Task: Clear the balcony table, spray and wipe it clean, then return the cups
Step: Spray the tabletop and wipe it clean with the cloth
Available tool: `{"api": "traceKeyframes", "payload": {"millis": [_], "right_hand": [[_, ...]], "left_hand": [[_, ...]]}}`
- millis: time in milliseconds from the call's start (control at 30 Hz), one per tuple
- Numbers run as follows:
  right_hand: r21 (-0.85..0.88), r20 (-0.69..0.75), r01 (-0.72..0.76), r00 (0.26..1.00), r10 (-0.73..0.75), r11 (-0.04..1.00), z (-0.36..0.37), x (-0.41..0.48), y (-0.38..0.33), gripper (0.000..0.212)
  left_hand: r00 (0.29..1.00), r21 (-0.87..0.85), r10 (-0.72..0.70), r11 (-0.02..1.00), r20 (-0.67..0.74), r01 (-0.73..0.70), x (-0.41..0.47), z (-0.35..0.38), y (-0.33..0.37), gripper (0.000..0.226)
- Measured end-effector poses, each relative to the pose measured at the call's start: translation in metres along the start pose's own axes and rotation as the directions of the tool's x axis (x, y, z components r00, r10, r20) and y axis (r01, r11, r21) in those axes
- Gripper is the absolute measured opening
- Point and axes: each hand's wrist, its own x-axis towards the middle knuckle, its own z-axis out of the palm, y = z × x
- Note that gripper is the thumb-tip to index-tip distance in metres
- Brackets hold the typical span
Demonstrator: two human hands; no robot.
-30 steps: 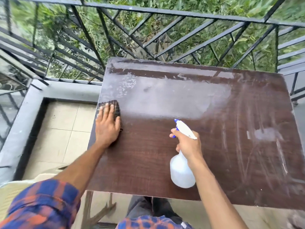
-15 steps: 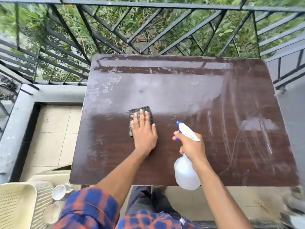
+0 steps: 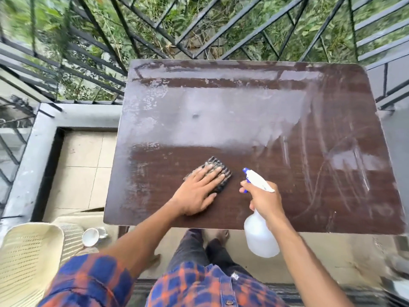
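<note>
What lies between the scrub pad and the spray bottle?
Only bare table separates the scrub pad and the spray bottle, seen in the head view.

Far edge: railing (image 3: 192,54) rises close behind the table (image 3: 332,207).
Near edge, middle: left hand (image 3: 197,193) flat on cloth (image 3: 219,167), right hand (image 3: 265,202) gripping spray bottle (image 3: 260,240) just beside.
Far half, right side: open wet top.
Near-left corner: chair (image 3: 28,258), cup (image 3: 90,237) below.

Black metal railing (image 3: 192,54) w/ diagonal bars, green foliage (image 3: 55,21) beyond. Grey concrete curb (image 3: 84,114) round beige floor tiles (image 3: 81,173). Cream plastic chair (image 3: 28,262) btm left. Daylight.
</note>
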Motion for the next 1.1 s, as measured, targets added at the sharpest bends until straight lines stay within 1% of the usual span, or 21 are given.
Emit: {"api": "traceKeyframes", "payload": {"millis": [67, 133, 167, 200, 233, 267, 300, 333, 400, 433, 500, 567, 633, 700, 767, 833, 867, 900, 933, 967, 1100], "right_hand": [[-0.030, 0.063, 0.026, 0.998, -0.024, 0.999, 0.016, -0.009, -0.004, 0.009], [-0.051, 0.116, 0.064, 0.992, -0.057, 0.997, 0.034, -0.016, -0.008, 0.016], [-0.070, 0.134, 0.082, 0.988, -0.072, 0.994, 0.042, -0.018, -0.009, 0.019], [-0.091, 0.150, 0.101, 0.985, -0.087, 0.991, 0.050, -0.020, -0.010, 0.021], [-0.108, 0.165, 0.116, 0.982, -0.097, 0.987, 0.058, -0.024, -0.011, 0.021], [-0.119, 0.177, 0.123, 0.979, -0.101, 0.985, 0.064, -0.027, -0.011, 0.021], [-0.129, 0.183, 0.128, 0.978, -0.104, 0.983, 0.069, -0.028, -0.011, 0.021], [-0.141, 0.187, 0.136, 0.976, -0.108, 0.981, 0.074, -0.030, -0.010, 0.021], [-0.163, 0.199, 0.150, 0.973, -0.116, 0.975, 0.083, -0.035, -0.008, 0.022], [-0.175, 0.204, 0.156, 0.972, -0.119, 0.972, 0.086, -0.038, -0.007, 0.021], [-0.193, 0.205, 0.153, 0.972, -0.113, 0.969, 0.094, -0.046, -0.004, 0.021], [-0.211, 0.204, 0.144, 0.974, -0.101, 0.967, 0.096, -0.052, -0.002, 0.021], [-0.215, 0.199, 0.136, 0.976, -0.092, 0.967, 0.098, -0.056, 0.001, 0.021], [-0.222, 0.185, 0.125, 0.979, -0.084, 0.967, 0.099, -0.059, 0.007, 0.022], [-0.233, 0.167, 0.112, 0.983, -0.073, 0.966, 0.096, -0.063, 0.013, 0.021], [-0.231, 0.141, 0.112, 0.987, -0.080, 0.967, 0.090, -0.065, 0.017, 0.020], [-0.224, 0.123, 0.111, 0.989, -0.085, 0.968, 0.086, -0.066, 0.020, 0.020], [-0.215, 0.104, 0.110, 0.991, -0.089, 0.970, 0.081, -0.066, 0.023, 0.019], [-0.206, 0.085, 0.107, 0.992, -0.091, 0.973, 0.077, -0.067, 0.027, 0.018], [-0.201, 0.064, 0.100, 0.994, -0.089, 0.975, 0.072, -0.067, 0.030, 0.017], [-0.160, -0.043, 0.057, 0.997, -0.065, 0.985, 0.044, -0.070, 0.046, 0.018]], "left_hand": [[0.998, 0.000, -0.063, 0.998, -0.018, 0.063, -0.030, -0.007, -0.026, 0.061], [0.968, -0.012, -0.242, 0.970, -0.073, 0.241, -0.057, -0.016, -0.053, 0.059], [0.925, -0.031, -0.365, 0.931, -0.106, 0.363, -0.068, -0.020, -0.065, 0.059], [0.858, -0.053, -0.496, 0.868, -0.130, 0.494, -0.081, -0.024, -0.075, 0.061], [0.774, -0.079, -0.617, 0.787, -0.144, 0.612, -0.095, -0.027, -0.084, 0.063], [0.693, -0.109, -0.706, 0.708, -0.148, 0.698, -0.108, -0.029, -0.090, 0.065], [0.633, -0.134, -0.759, 0.650, -0.149, 0.748, -0.117, -0.031, -0.093, 0.067], [0.600, -0.145, -0.786, 0.618, -0.151, 0.773, -0.125, -0.031, -0.094, 0.068], [0.567, -0.151, -0.808, 0.587, -0.161, 0.795, -0.141, -0.030, -0.087, 0.069], [0.538, -0.157, -0.825, 0.563, -0.173, 0.812, -0.149, -0.027, -0.080, 0.068], [0.458, -0.197, -0.869, 0.490, -0.186, 0.849, -0.167, -0.020, -0.062, 0.067], [0.395, -0.226, -0.903, 0.426, -0.170, 0.876, -0.176, -0.012, -0.042, 0.067], [0.315, -0.265, -0.938, 0.343, -0.143, 0.901, -0.173, -0.007, -0.029, 0.069], [0.218, -0.325, -0.972, 0.235, -0.087, 0.916, -0.163, -0.006, -0.020, 0.072], [0.156, -0.357, -0.987, 0.157, -0.034, 0.921, -0.150, -0.007, -0.008, 0.075], [0.113, -0.403, -0.993, 0.095, 0.021, 0.910, -0.133, -0.008, 0.008, 0.077], [0.112, -0.427, -0.993, 0.083, 0.042, 0.900, -0.125, -0.008, 0.019, 0.077], [0.136, -0.442, -0.989, 0.097, 0.056, 0.892, -0.116, -0.008, 0.031, 0.078], [0.179, -0.444, -0.982, 0.134, 0.062, 0.886, -0.108, -0.006, 0.045, 0.079], [0.238, -0.435, -0.970, 0.190, 0.057, 0.880, -0.101, -0.004, 0.058, 0.079], [0.547, -0.293, -0.835, 0.508, 0.063, 0.810, -0.084, 0.011, 0.111, 0.085]]}}
